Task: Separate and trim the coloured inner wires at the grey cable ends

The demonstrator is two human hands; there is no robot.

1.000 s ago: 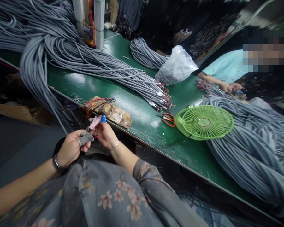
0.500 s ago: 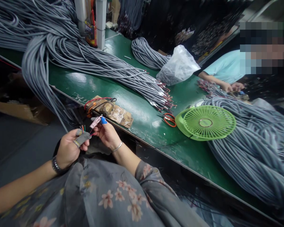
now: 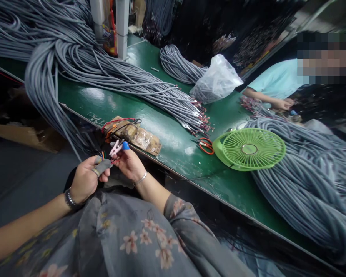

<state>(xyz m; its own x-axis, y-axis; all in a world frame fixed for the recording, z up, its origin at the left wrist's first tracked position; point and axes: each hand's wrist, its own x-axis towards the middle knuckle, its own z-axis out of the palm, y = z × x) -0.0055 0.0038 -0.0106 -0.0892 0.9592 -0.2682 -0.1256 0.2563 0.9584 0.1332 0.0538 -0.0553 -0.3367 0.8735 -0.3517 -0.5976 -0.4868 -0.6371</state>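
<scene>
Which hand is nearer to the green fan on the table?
Right. The right hand, holding a small pink tool, is left of the green fan; the left hand, gripping a grey cable end, is farther left.

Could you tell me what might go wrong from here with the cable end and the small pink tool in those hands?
The small pink tool, apparently snips, in the right hand sits close to the left hand gripping the grey cable end, so a slip might nick skin. The coloured wires fan close together; the wrong one could get cut.
</scene>
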